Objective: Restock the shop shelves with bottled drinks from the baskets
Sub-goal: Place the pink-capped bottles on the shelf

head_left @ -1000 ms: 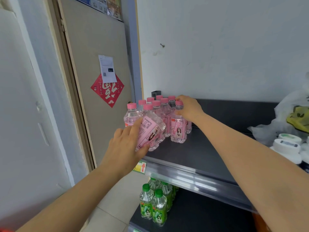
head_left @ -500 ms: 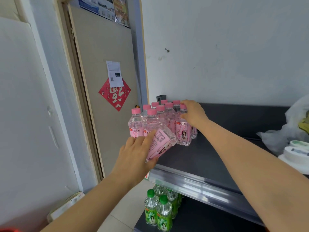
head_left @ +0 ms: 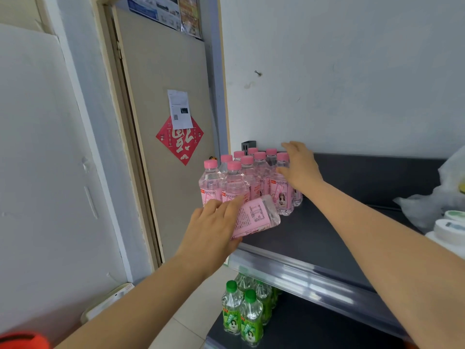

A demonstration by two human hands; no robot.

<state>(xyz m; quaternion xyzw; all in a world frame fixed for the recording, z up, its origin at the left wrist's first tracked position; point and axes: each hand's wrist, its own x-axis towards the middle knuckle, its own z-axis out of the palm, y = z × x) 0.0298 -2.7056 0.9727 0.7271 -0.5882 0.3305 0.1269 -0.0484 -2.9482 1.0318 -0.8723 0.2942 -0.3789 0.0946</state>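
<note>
Nearest, green bottles stand on the lower shelf. Above them the left hand grips a pink bottle, which is tilted over at the front left of the top shelf, just in front of the standing pink cluster. Farther back the right hand, fingers straight and spread, rests against the cluster's right side, near the wall.
</note>
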